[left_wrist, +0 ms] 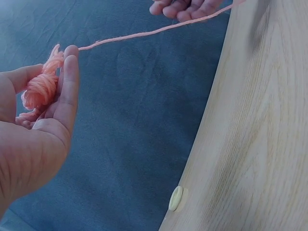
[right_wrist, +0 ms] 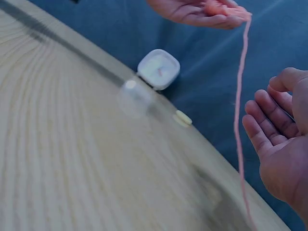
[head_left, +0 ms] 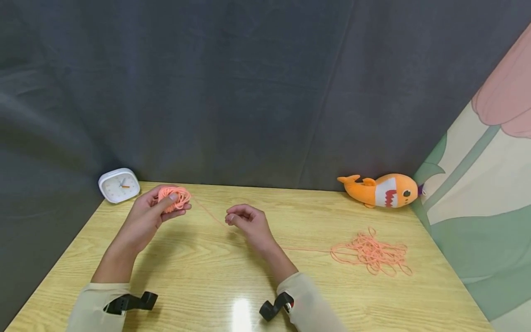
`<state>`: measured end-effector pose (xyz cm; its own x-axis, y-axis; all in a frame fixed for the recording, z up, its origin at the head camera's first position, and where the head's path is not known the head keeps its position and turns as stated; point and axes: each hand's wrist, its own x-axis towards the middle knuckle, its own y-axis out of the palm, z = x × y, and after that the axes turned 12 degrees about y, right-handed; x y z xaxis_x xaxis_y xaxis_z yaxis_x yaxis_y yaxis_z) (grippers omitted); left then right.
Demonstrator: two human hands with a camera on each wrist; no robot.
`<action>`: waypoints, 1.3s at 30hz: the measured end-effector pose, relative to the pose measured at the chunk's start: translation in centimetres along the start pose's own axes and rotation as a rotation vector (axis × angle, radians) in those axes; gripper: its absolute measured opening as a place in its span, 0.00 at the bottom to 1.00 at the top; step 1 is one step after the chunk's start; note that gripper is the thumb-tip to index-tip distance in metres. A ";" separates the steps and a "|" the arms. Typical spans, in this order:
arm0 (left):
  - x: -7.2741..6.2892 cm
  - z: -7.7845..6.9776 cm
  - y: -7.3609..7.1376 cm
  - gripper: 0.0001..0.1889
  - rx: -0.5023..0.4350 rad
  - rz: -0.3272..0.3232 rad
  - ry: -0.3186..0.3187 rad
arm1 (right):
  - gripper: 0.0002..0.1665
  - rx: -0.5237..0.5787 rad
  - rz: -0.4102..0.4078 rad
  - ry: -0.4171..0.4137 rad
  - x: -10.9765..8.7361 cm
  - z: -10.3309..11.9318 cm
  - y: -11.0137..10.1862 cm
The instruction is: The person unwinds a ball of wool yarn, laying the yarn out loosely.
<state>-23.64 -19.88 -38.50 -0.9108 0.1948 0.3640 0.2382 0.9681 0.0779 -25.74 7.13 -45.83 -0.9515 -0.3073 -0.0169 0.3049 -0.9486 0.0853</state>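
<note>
Between thumb and fingers, my left hand (head_left: 143, 219) holds a small wound bundle of coral-pink yarn (head_left: 169, 192) above the table's left side. From the bundle a single strand (left_wrist: 144, 34) stretches toward the right and passes close by my right hand (head_left: 251, 227). That hand's fingers are loosely bent, and in the right wrist view the strand runs beside the fingertips (right_wrist: 248, 119) with nothing between them and the thumb. Farther right, the strand leads along the table to a loose tangled heap of the same yarn (head_left: 371, 252).
A white square clock (head_left: 120, 185) stands at the back left corner of the wooden table (head_left: 199, 286). At the back right lies an orange plush shark (head_left: 383, 191). One small pale yellow oval piece (right_wrist: 183, 118) sits by the table edge. Behind hangs a dark curtain (head_left: 232, 92).
</note>
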 end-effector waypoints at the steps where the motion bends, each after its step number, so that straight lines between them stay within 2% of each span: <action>1: 0.0 0.0 0.0 0.14 0.002 -0.002 -0.003 | 0.13 -0.002 0.005 0.006 0.0 -0.1 0.2; 7: 0.0 -0.1 -0.1 0.14 0.007 -0.005 -0.003 | 0.18 -0.032 0.005 0.027 0.0 -0.5 1.2; 15: -0.1 -0.2 -0.2 0.14 0.009 -0.013 -0.007 | 0.14 -0.057 0.052 0.057 -0.1 -0.9 1.5; 22: -0.1 -0.2 -0.3 0.13 0.001 -0.014 -0.004 | 0.11 -0.146 0.061 0.070 -0.5 -0.5 1.0; 28: -0.1 0.0 -0.4 0.13 -0.003 -0.004 0.004 | 0.13 -0.169 0.054 0.058 -1.3 0.3 -0.6; 39: 0.0 0.0 -0.3 0.14 0.013 0.001 0.004 | 0.13 -0.175 -0.096 -0.007 -2.8 3.3 -5.1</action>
<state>-23.71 -20.19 -38.54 -0.9090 0.1955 0.3680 0.2352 0.9697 0.0657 -24.77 13.06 -42.95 -0.9765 -0.2152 -0.0094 0.2152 -0.9723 -0.0913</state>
